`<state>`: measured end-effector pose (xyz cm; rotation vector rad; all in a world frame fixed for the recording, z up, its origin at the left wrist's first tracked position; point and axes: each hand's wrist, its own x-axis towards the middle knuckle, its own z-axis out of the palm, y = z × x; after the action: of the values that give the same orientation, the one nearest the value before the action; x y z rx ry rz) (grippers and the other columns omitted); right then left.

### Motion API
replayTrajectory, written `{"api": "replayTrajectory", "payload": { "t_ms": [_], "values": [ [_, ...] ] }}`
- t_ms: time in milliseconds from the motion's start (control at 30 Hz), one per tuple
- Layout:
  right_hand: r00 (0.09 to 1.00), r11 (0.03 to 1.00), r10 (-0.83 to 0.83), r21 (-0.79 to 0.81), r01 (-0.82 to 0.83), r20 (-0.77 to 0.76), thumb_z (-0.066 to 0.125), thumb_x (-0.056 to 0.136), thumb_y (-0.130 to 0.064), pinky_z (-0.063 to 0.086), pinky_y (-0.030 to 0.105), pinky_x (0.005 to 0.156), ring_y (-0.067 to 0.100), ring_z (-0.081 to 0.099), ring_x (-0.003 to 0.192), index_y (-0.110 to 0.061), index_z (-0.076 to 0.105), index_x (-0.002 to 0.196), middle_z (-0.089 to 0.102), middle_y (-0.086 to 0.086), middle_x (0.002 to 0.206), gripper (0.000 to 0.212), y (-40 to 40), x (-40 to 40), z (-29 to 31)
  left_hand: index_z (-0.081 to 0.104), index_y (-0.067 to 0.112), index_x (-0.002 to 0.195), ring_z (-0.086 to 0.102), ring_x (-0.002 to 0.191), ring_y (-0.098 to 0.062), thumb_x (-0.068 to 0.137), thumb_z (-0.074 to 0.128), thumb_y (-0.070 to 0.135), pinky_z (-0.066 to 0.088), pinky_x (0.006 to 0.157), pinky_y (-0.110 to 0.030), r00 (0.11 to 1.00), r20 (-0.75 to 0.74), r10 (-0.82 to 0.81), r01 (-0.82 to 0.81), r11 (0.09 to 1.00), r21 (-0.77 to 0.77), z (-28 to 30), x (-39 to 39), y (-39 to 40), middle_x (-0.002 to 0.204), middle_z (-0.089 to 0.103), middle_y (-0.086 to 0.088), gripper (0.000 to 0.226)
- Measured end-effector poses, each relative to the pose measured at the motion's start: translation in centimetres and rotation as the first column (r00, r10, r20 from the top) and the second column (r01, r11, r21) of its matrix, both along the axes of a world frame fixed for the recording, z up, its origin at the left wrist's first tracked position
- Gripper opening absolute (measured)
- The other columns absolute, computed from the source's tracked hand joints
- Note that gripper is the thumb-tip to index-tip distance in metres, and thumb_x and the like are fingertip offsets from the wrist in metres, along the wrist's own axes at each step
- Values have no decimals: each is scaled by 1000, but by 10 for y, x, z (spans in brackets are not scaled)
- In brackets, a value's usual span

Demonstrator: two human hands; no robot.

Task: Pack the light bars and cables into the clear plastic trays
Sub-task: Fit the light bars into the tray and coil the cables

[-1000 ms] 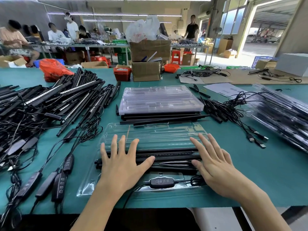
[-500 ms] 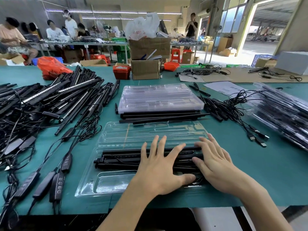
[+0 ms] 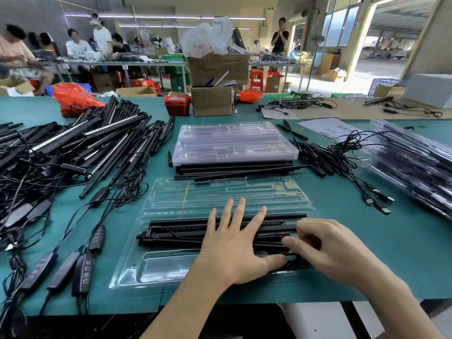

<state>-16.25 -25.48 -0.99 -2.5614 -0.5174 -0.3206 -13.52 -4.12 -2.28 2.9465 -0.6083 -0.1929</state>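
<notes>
Fingers of left hand flat across light bars.

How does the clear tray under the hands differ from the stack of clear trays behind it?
The open tray lies singly on the table and spread open, with black light bars in its near half. The tray stack is several trays piled up, and no bars show inside them; it rests on loose black bars. The left hand presses flat on the open tray's bars; nothing touches the stack. Both are clear moulded plastic with long slots.
</notes>
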Motion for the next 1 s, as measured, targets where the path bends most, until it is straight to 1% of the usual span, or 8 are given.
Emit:
{"api": "replayTrajectory", "payload": {
  "t_ms": [133, 267, 500, 600, 700, 767, 867, 1000],
  "values": [
    [989, 999, 45, -20, -48, -144, 69, 83, -49, 32, 28, 54, 12, 36, 56, -22, 40, 68, 44, -10, 58, 42, -8, 3, 5, -15, 46, 154, -30, 148, -21, 67, 12, 99, -27, 113, -56, 995, 97, 34, -40, 998, 55, -1, -2, 0, 164, -25, 4, 105],
    [966, 999, 46, -8, -50, -253, 76, 82, -45, 32, 29, 56, 9, 35, 57, -17, 43, 65, 42, -11, 56, 47, -7, 11, 8, -12, 45, 155, -31, 148, -21, 60, 2, 102, -28, 112, -57, 991, 117, 62, -65, 998, 20, 0, -3, 4, 165, -22, 5, 111],
    [922, 1000, 3, 4, -2, -386, 83, 76, -42, 29, 25, 52, 6, 34, 51, -13, 48, 60, 42, -8, 51, 49, -6, 19, 11, -16, 48, 153, -34, 146, -21, 67, 12, 100, -26, 114, -54, 994, 72, 80, -83, 996, 26, -2, 0, 5, 163, -28, 3, 104],
    [913, 1000, -17, -25, 7, -408, 83, 77, -41, 29, 22, 52, 6, 35, 50, -23, 51, 57, 44, -10, 50, 42, -4, 21, 12, -16, 48, 153, -35, 146, -20, 70, 14, 99, -27, 114, -53, 996, 49, 75, -76, 997, 16, -3, 1, 5, 162, -29, 5, 102],
    [908, 998, -43, -54, 23, -417, 83, 76, -45, 32, 22, 53, 5, 38, 50, -32, 52, 57, 48, -12, 53, 39, -1, 20, 15, -15, 50, 152, -29, 148, -16, 75, 7, 93, -31, 111, -52, 997, 32, 66, -63, 995, -83, 2, 3, 12, 164, -22, 7, 91],
    [906, 996, -71, -76, 44, -417, 83, 74, -47, 33, 21, 53, 5, 40, 50, -28, 50, 58, 50, -12, 55, 42, 0, 20, 17, -13, 52, 151, -24, 150, -15, 78, -3, 87, -35, 108, -50, 986, 101, 131, -118, 986, -118, 7, 6, 23, 164, -19, 8, 82],
    [895, 998, -60, -32, 51, -442, 85, 74, -41, 31, 24, 53, 6, 36, 49, -21, 49, 62, 46, -7, 52, 43, 2, 21, 16, -13, 49, 152, -24, 150, -22, 79, -12, 83, -32, 106, -52, 936, 207, 284, -281, 959, -46, 9, 14, 50, 161, -25, 4, 80],
    [882, 996, -85, -46, 72, -464, 86, 73, -40, 32, 26, 54, 5, 37, 48, -20, 50, 63, 45, -8, 50, 43, 4, 23, 17, -14, 48, 153, -28, 149, -27, 80, -8, 83, -24, 113, -55, 910, 94, 404, -407, 913, 18, 0, 14, 75, 163, -26, 2, 81]
  ]
}}
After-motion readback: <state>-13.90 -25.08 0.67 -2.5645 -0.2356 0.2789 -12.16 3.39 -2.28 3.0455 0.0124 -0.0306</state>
